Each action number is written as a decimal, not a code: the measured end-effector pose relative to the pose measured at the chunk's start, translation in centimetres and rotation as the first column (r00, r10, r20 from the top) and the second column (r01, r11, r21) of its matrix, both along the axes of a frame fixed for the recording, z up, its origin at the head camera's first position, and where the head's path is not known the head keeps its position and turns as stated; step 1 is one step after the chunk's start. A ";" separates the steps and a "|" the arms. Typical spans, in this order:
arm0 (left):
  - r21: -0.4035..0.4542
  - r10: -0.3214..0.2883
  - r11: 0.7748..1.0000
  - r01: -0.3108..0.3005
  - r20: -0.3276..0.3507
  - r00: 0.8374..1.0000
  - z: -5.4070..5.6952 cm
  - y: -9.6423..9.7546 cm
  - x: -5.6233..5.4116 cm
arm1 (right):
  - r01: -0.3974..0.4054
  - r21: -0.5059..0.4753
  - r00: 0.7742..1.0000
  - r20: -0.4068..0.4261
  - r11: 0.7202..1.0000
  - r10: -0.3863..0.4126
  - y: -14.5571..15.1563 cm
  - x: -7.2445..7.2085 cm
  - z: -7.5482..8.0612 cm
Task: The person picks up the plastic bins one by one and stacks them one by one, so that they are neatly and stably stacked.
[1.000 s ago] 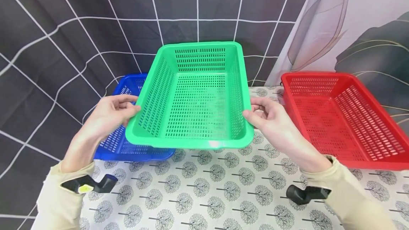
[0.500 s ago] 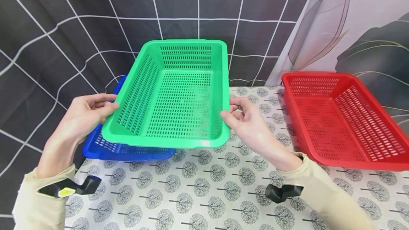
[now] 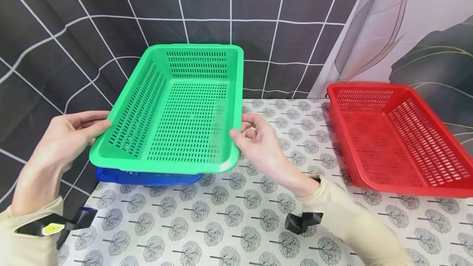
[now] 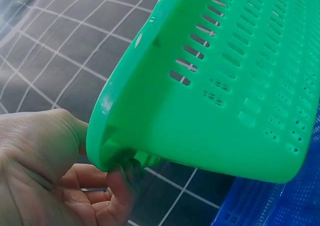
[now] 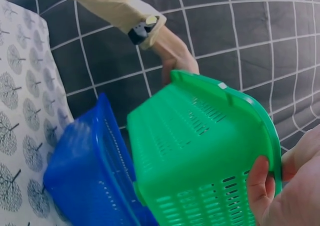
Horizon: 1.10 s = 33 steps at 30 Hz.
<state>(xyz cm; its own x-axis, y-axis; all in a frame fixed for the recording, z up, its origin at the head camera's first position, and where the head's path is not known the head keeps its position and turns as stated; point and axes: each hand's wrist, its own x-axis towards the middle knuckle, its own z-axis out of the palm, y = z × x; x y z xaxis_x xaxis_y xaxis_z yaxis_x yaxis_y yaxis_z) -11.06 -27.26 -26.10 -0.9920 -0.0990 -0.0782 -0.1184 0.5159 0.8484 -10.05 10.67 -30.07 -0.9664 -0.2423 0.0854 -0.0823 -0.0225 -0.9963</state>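
Observation:
A green slotted plastic basket [image 3: 192, 118] is held in the air between both hands, its inside bare. My left hand [image 3: 70, 134] pinches the left rim, thumb on top and fingers curled beneath, as the left wrist view shows on the green rim [image 4: 107, 110]. On the opposite side my right hand [image 3: 260, 145] grips the right rim the same way, thumb above. Below it lies a blue basket [image 3: 148, 177], mostly hidden in the head view. The right wrist view shows the blue basket [image 5: 85, 161] on the table, with a gap under the green one's base.
To the right a red slotted basket [image 3: 384, 147] stands on the table. A white cloth [image 3: 236, 225] printed with trees covers the tabletop. Behind and at the left hangs a dark curtain with white grid lines [image 3: 207, 3].
Both hands have carried the green basket leftward, from beside the blue basket to over it. More of the blue basket is covered now. The red basket stays put.

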 end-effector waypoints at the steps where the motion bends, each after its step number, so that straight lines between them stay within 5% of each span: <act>1: 0.002 0.008 1.000 -0.008 0.006 1.000 0.1 -0.2 0.0 | -0.003 -0.010 1.000 -0.001 1.000 0.003 -0.3 0.0 0.0; 16: 0.052 0.129 0.990 -0.131 0.047 0.991 0.3 -2.9 0.3 | -0.022 -0.043 0.997 -0.078 0.999 0.019 -4.3 -0.2 -1.1; 26: 0.067 0.136 0.988 -0.139 0.043 0.990 -0.3 -3.9 0.5 | -0.030 -0.056 0.999 -0.035 0.998 0.028 -5.9 -0.1 -2.1; 33: 0.025 0.138 0.990 -0.139 0.037 0.990 -1.6 -4.9 0.1 | 0.000 0.033 0.999 -0.039 0.999 0.002 -6.6 -0.2 -2.9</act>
